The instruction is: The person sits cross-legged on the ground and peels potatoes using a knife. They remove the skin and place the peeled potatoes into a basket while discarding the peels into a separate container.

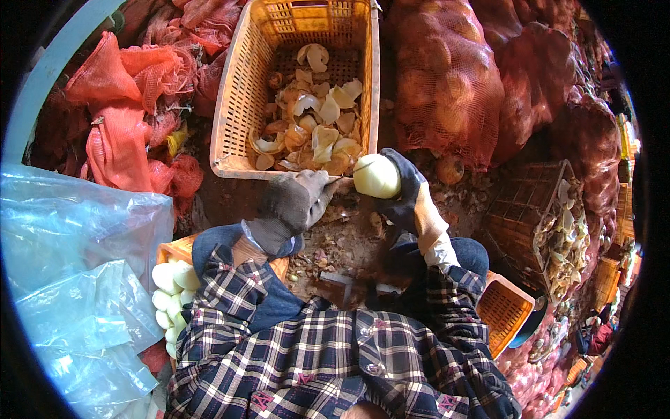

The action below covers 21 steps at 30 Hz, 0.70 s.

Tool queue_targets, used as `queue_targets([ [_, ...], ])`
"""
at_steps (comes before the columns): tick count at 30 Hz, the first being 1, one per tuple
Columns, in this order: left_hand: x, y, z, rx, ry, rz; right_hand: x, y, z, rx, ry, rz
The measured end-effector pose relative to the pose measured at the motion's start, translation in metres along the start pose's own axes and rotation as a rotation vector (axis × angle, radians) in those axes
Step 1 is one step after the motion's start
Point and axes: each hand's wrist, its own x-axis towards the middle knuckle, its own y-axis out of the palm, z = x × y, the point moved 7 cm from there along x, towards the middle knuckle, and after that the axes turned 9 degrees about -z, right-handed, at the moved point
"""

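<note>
My left hand [296, 201], in a grey glove, is closed around what looks like a small knife [340, 178], its thin tip pointing toward the onion. A peeled, pale onion [377, 176] rests in my right hand [411, 196], whose dark-gloved fingers wrap around its far and right sides. Both hands are at the near rim of an orange plastic crate [217, 152], which holds onion skins and peeled outer layers [314, 125]. By my left side, peeled white onions [170, 293] fill another crate [167, 250].
Red mesh sacks of onions [450, 78] stand right of the front crate. Empty red mesh bags [125, 125] and clear plastic sheeting [78, 225] lie at left. An orange crate [505, 314] and a tilted crate of peelings [523, 209] are at right. Scraps litter the floor [335, 251].
</note>
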Motion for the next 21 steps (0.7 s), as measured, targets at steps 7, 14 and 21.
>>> queue_targets([
  [7, 0.0, 0.015, 0.024, 0.105, -0.208, 0.109, 0.001, 0.0, 0.005, 0.012, 0.015, 0.008],
  [14, 0.025, -0.005, -0.001, -0.367, -0.299, -0.065, -0.007, 0.009, -0.005, 0.004, -0.092, -0.031],
  [21, 0.038, 0.024, -0.013, -0.406, -0.153, -0.119, -0.012, 0.012, -0.003, -0.005, -0.248, -0.021],
])
